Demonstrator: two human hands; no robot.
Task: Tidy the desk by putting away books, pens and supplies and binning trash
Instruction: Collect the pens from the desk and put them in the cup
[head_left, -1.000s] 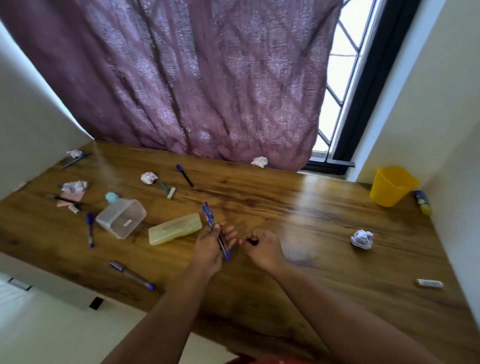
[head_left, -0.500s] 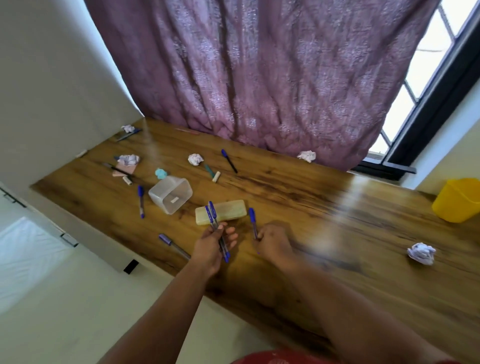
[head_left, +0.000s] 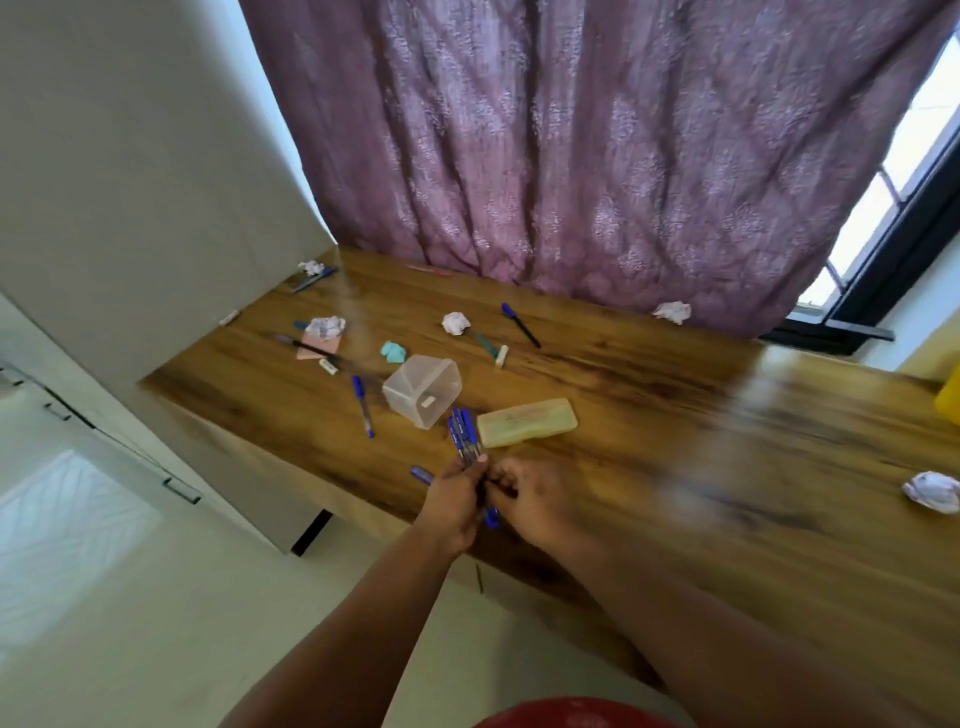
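Observation:
My left hand (head_left: 453, 501) grips a bunch of blue pens (head_left: 462, 434) over the front edge of the wooden desk (head_left: 649, 415). My right hand (head_left: 535, 496) meets it and pinches the pens' lower part. Just beyond lie a yellow pencil case (head_left: 527, 428) and a clear plastic tub (head_left: 423, 389) tipped on its side. More blue pens lie loose: one left of the tub (head_left: 362, 397), one under my left hand (head_left: 422, 475), one near the curtain (head_left: 520, 325). Crumpled paper balls sit at the back (head_left: 455, 323), by the curtain (head_left: 672, 312) and at the right (head_left: 932, 491).
A pink sticky pad (head_left: 317, 345) with a paper wad (head_left: 326, 327) and a black pen (head_left: 306, 347), a teal scrap (head_left: 393, 352), a small eraser (head_left: 328, 366) and a teal pen (head_left: 491, 348) lie at the back left. A yellow bin's edge (head_left: 949, 395) shows far right. A purple curtain (head_left: 597, 156) hangs behind.
My right hand has brought the pen it held over to my left hand, and that pen has joined the bunch. The camera has turned left, so the yellow bin is almost out of frame.

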